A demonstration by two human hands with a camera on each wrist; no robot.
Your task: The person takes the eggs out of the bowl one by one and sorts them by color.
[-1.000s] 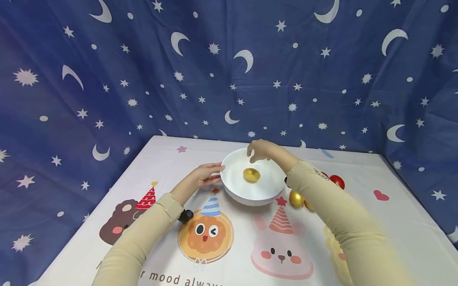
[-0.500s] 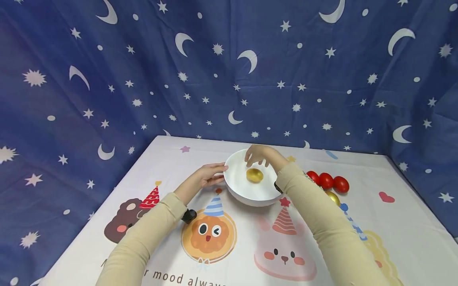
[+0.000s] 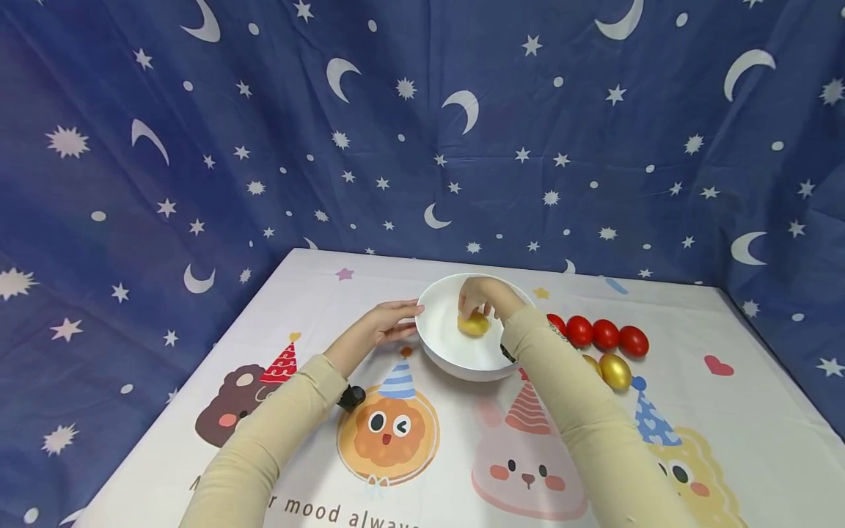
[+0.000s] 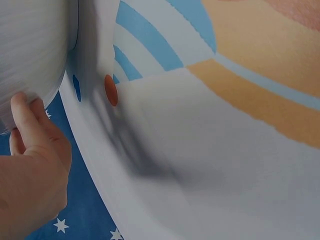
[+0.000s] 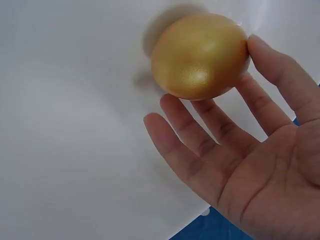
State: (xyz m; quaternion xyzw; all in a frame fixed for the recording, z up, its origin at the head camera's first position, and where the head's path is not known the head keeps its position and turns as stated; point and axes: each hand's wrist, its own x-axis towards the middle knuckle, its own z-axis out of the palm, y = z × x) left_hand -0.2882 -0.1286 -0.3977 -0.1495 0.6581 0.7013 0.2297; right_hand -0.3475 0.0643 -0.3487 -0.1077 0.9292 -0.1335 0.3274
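A white bowl (image 3: 449,350) stands on the table with a golden egg (image 3: 472,328) inside. My left hand (image 3: 386,323) holds the bowl's left edge; one fingertip overlaps the rim while the others lie against the outer wall, as the left wrist view also shows. My right hand (image 3: 480,295) reaches down into the bowl, fingers bent over the egg. Seen from the right wrist, the thumb (image 5: 270,62) touches the egg's side and other fingertips pass partly behind it. Little of the right palm shows from the head.
To the right of the bowl several red eggs (image 3: 605,334) lie in a row, partly covered by the right forearm. Golden eggs (image 3: 615,372) lie in front of them. A white cartoon tablecloth (image 3: 739,440) covers the table; a blue star curtain (image 3: 396,132) hangs behind.
My right hand has come down from above the bowl onto the golden egg. The right forearm has shifted left, uncovering more red and golden eggs. The left hand keeps its place at the bowl.
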